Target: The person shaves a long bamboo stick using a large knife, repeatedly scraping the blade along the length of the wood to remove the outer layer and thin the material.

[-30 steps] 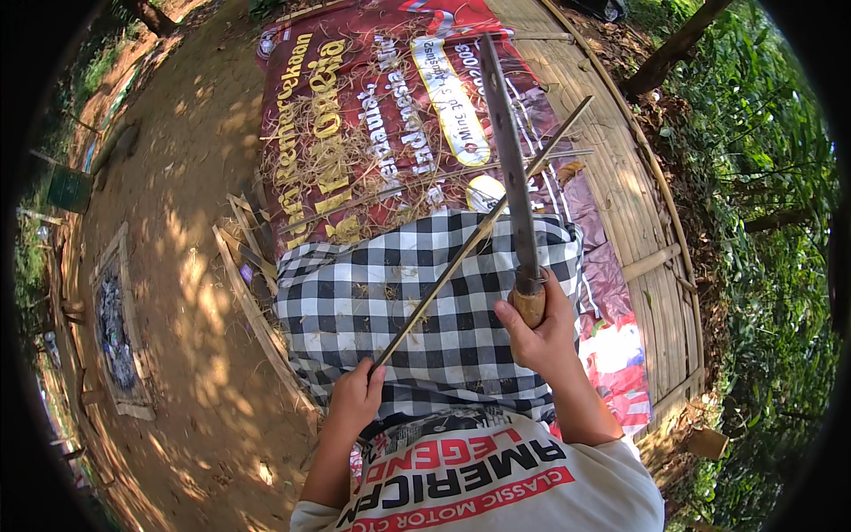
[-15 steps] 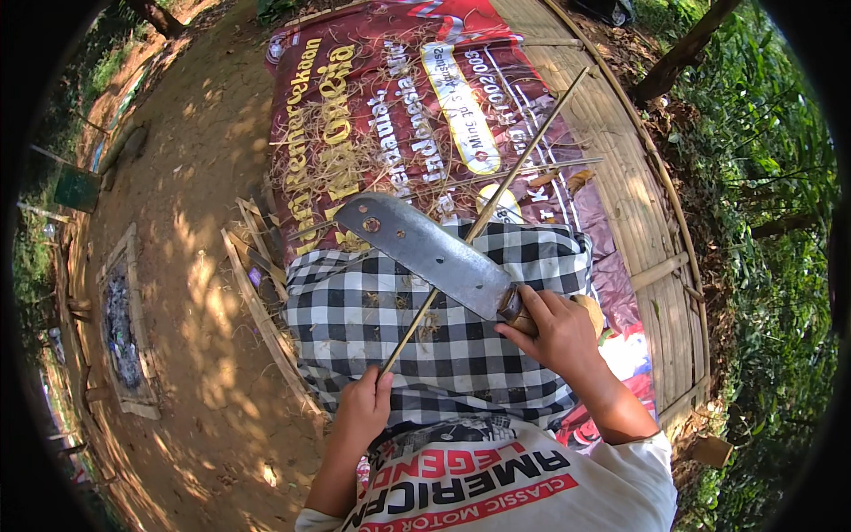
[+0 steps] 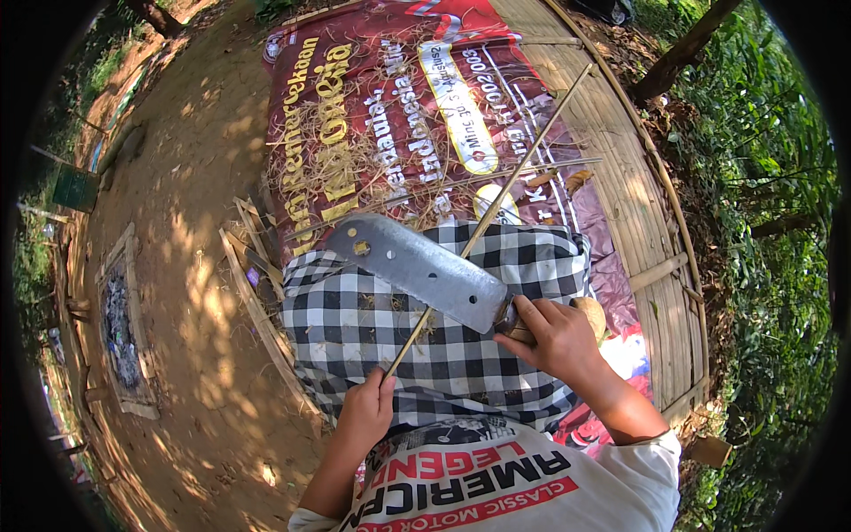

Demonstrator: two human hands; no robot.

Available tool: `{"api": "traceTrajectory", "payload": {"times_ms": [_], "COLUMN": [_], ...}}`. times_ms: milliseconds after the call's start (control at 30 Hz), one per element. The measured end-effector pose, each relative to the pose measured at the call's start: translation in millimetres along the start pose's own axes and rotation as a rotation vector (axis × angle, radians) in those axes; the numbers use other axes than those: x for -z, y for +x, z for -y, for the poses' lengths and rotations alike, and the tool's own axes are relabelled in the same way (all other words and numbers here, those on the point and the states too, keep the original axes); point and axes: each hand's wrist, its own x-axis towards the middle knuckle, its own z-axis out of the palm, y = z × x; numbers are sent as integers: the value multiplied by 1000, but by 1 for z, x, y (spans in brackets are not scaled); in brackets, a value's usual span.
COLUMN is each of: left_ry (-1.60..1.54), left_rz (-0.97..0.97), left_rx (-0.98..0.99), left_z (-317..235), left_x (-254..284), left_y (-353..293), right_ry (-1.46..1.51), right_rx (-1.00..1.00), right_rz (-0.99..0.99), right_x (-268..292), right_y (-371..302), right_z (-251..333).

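My left hand is closed round the near end of a thin bamboo stick, which slants up and away to the right. In my right hand is the handle of a wide cleaver, its grey blade pierced by several holes. The blade points to the left and lies across the stick, covering a short stretch of it. Beneath both, a black-and-white checked cloth covers my lap. The knob-shaped wooden end of the handle shows beside my right hand.
Thin shavings litter a dark red printed banner ahead, spread over a bamboo platform. Another thin stick lies across it. Wooden slats stand left of my lap. Farther left is a framed ash pit on bare earth.
The cleaver's tip has dropped slightly toward me and the blade has tilted, with its face turned differently. The stick and my left hand have hardly moved.
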Motion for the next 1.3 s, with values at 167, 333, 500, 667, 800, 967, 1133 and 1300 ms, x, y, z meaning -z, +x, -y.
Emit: {"api": "traceTrajectory", "payload": {"times_ms": [167,333,500,667,800,967,1133,1300], "left_ry": [28,-14,59,45,37,77,-6,-29], "left_rz": [-31,-16,-39,-94,-102,-88,-80,-46], "left_rx": [31,-16,75,29,101,147,250,182], "left_z": [2,-1,8,0,20,13,31,30], "left_x": [11,7,22,21,23,38,28,24], "left_y": [-10,-4,-18,-11,-28,-20,-39,-32], "right_ry": [-100,25,-74,-46,-75,-103,-49,-82], "right_rx": [72,131,114,156,379,192,243,335], "right_rz": [-52,5,-48,21,-46,-78,-12,69], "right_x": [3,0,2,-3,-3,-13,-14,-22], "right_y": [19,20,45,44,58,77,77,75], "right_z": [-27,-1,-27,-3,-7,-21,-3,3]}}
